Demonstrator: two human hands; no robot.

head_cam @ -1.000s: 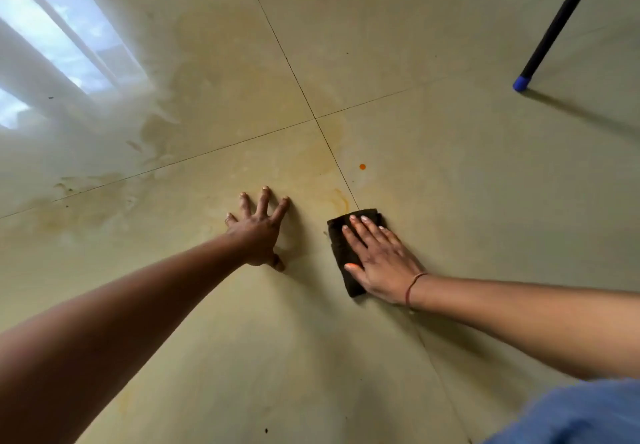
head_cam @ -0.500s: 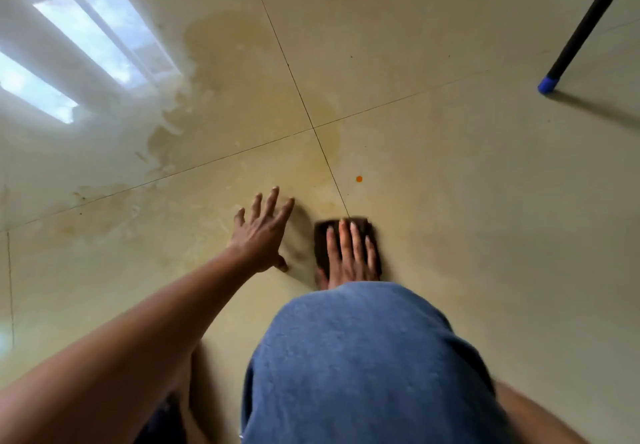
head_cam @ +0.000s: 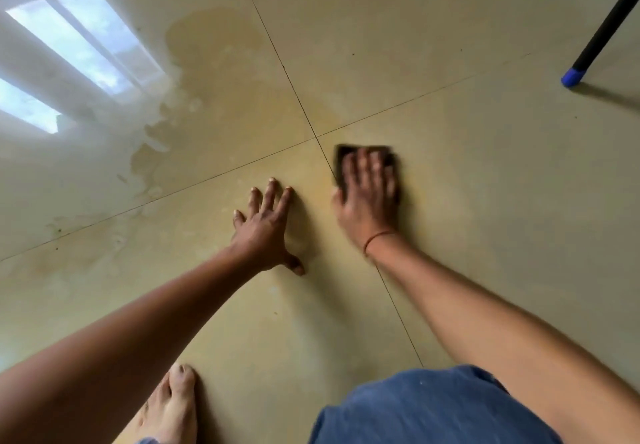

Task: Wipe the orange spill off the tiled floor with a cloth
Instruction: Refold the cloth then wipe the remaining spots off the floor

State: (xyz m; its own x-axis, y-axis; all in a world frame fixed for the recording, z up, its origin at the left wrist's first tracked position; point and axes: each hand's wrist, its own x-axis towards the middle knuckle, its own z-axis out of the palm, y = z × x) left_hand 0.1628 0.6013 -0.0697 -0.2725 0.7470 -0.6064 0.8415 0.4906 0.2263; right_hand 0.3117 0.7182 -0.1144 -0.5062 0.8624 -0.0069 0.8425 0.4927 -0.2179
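A dark folded cloth lies flat on the beige tiled floor just right of where the grout lines cross. My right hand presses down on it, fingers spread forward and blurred by motion; most of the cloth is under the palm. My left hand rests flat on the tile to the left of the cloth, fingers apart, holding nothing. A pale orange-brown spill film spreads over the tiles ahead and to the left, with ragged edges near the window glare.
A black pole with a blue tip stands on the floor at the far right. My bare foot and blue-clad knee are at the bottom. Bright window reflection covers the upper left tiles.
My right hand has pushed the cloth forward to just beside the grout crossing, over where the small orange dot lay. My knee dropped lower in view. The left hand stays planted.
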